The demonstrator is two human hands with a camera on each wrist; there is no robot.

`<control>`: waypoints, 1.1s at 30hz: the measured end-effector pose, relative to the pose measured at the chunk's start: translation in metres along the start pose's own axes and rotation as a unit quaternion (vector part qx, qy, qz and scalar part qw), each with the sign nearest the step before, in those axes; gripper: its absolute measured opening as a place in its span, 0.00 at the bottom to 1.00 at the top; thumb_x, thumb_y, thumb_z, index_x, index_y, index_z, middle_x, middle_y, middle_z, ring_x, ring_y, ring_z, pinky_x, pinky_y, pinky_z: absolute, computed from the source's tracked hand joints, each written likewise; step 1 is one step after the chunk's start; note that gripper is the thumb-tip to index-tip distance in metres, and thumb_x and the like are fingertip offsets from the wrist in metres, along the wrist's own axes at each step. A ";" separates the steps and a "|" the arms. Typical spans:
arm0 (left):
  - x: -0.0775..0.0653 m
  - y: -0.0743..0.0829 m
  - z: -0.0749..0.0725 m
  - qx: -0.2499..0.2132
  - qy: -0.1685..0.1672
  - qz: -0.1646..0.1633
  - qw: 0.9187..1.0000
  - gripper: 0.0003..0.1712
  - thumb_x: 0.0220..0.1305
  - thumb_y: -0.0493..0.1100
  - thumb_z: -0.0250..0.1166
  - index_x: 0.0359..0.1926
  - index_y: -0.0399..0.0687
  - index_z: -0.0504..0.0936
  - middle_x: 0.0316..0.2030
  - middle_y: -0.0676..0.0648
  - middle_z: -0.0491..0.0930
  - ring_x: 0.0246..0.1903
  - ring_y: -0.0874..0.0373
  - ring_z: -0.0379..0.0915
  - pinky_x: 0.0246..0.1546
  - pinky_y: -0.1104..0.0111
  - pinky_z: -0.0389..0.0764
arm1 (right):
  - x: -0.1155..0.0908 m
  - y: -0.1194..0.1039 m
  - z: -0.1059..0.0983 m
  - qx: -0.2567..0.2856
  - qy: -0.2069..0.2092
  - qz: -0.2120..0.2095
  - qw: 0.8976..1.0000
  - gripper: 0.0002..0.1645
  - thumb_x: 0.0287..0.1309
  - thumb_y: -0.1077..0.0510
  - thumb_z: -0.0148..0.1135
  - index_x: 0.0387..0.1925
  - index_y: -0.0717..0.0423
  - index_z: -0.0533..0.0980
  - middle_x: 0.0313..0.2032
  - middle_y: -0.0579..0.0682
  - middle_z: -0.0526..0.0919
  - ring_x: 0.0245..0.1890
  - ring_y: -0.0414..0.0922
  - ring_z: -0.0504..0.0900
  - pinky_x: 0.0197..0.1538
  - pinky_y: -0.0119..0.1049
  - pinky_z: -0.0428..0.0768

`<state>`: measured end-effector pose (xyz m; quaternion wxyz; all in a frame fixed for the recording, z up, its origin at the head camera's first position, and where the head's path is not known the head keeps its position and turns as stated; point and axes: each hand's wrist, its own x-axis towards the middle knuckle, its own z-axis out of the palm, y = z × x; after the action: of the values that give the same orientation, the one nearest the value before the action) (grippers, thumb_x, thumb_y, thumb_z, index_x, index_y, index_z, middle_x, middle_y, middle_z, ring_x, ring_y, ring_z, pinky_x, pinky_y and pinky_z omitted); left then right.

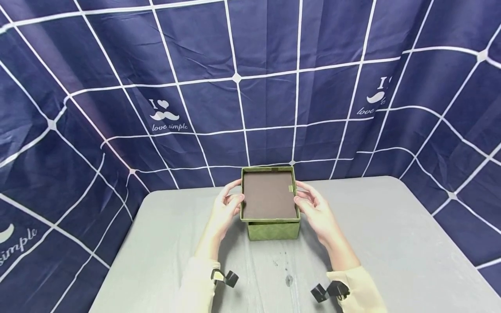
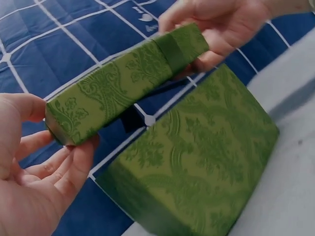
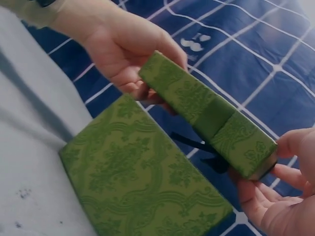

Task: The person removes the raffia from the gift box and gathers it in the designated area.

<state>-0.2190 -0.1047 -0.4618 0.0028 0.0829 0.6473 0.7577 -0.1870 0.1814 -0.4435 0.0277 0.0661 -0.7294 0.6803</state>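
Observation:
A shallow green patterned box lid [image 1: 270, 195] is held over a deeper green box [image 1: 274, 231], its brown inner side facing up toward the head view. My left hand [image 1: 224, 211] grips the lid's left side, thumb at the rim and fingers beneath. On the opposite side my right hand [image 1: 318, 212] holds it the same way. Both wrist views show the lid raised above the box and apart from it. A green ribbon band [image 2: 170, 51] crosses the lid's side, and dark ribbon ends [image 3: 215, 162] hang below it. The inside of the box is hidden.
The box stands on a grey-white table [image 1: 176, 234] with a few dark marks in front of it. Behind and at both sides hangs a navy curtain [image 1: 270, 108] with white grid lines. Small black devices [image 1: 231, 279] are strapped to both wrists.

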 end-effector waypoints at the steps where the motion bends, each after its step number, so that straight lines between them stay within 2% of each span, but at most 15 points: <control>1: 0.001 0.002 -0.002 -0.004 -0.006 -0.002 1.000 0.32 0.74 0.35 0.66 0.77 0.47 0.76 0.29 0.55 0.80 0.28 0.65 0.73 0.33 0.71 0.79 | 0.001 -0.001 0.001 -0.003 -0.002 0.003 1.000 0.31 0.82 0.63 0.56 0.81 0.58 0.67 0.72 0.68 0.75 0.63 0.43 0.81 0.58 0.30 0.82; 5: 0.004 0.008 -0.012 -0.007 -0.030 -0.022 0.999 0.32 0.77 0.35 0.64 0.79 0.47 0.73 0.33 0.53 0.85 0.28 0.63 0.77 0.36 0.68 0.83 | 0.008 -0.005 0.005 -0.019 -0.017 0.012 1.000 0.32 0.83 0.60 0.56 0.82 0.57 0.65 0.73 0.67 0.73 0.70 0.55 0.76 0.60 0.27 0.78; 7: 0.004 0.012 -0.017 0.002 -0.040 -0.034 0.999 0.32 0.78 0.36 0.63 0.80 0.48 0.71 0.36 0.52 0.87 0.29 0.63 0.79 0.39 0.67 0.84 | 0.010 -0.008 0.007 -0.028 -0.026 0.011 0.999 0.32 0.83 0.59 0.56 0.82 0.58 0.65 0.73 0.68 0.73 0.70 0.57 0.75 0.60 0.26 0.77; 11: 0.002 0.018 -0.028 0.013 -0.046 -0.046 0.998 0.33 0.79 0.37 0.63 0.80 0.51 0.70 0.40 0.51 0.88 0.33 0.62 0.82 0.44 0.66 0.87 | 0.014 -0.012 0.012 -0.044 -0.048 -0.001 0.998 0.33 0.83 0.60 0.57 0.82 0.61 0.63 0.70 0.71 0.74 0.64 0.54 0.80 0.59 0.27 0.78; 15: -0.001 0.023 -0.041 0.008 -0.051 -0.046 0.998 0.33 0.79 0.35 0.62 0.81 0.49 0.68 0.41 0.50 0.88 0.35 0.60 0.84 0.46 0.65 0.88 | 0.018 -0.014 0.021 -0.057 -0.073 -0.012 0.996 0.33 0.82 0.62 0.57 0.81 0.62 0.62 0.67 0.73 0.75 0.56 0.48 0.83 0.55 0.29 0.80; 19: -0.004 0.026 -0.056 0.007 -0.055 -0.045 0.997 0.34 0.80 0.34 0.61 0.82 0.48 0.67 0.41 0.50 0.87 0.35 0.61 0.82 0.45 0.66 0.87 | 0.021 -0.016 0.033 -0.061 -0.084 -0.021 0.994 0.33 0.80 0.65 0.58 0.80 0.63 0.62 0.65 0.73 0.75 0.54 0.50 0.85 0.51 0.32 0.82; 26: -0.012 0.029 -0.083 0.012 -0.042 -0.042 0.998 0.34 0.80 0.33 0.61 0.82 0.45 0.65 0.37 0.53 0.86 0.31 0.64 0.78 0.41 0.69 0.85 | 0.026 -0.016 0.060 -0.073 -0.095 -0.029 0.992 0.32 0.79 0.65 0.60 0.78 0.61 0.64 0.65 0.72 0.77 0.58 0.62 0.86 0.55 0.41 0.86; 29: -0.016 0.032 -0.092 0.009 -0.034 -0.049 0.998 0.35 0.81 0.33 0.61 0.83 0.45 0.64 0.34 0.54 0.83 0.30 0.65 0.76 0.39 0.71 0.84 | 0.028 -0.014 0.070 -0.072 -0.096 -0.025 0.992 0.32 0.79 0.64 0.60 0.78 0.60 0.65 0.65 0.72 0.78 0.58 0.63 0.87 0.56 0.47 0.87; 33: -0.020 0.035 -0.103 0.007 -0.026 -0.059 0.998 0.35 0.81 0.33 0.60 0.83 0.46 0.64 0.33 0.54 0.82 0.30 0.65 0.76 0.38 0.72 0.83 | 0.028 -0.013 0.084 -0.072 -0.091 -0.017 0.993 0.32 0.79 0.63 0.60 0.78 0.59 0.66 0.65 0.71 0.79 0.56 0.62 0.87 0.55 0.47 0.86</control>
<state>-0.2090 -0.2134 -0.4447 0.0638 0.0639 0.6563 0.7491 -0.2086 0.0950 -0.4328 -0.0224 0.1381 -0.7745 0.6169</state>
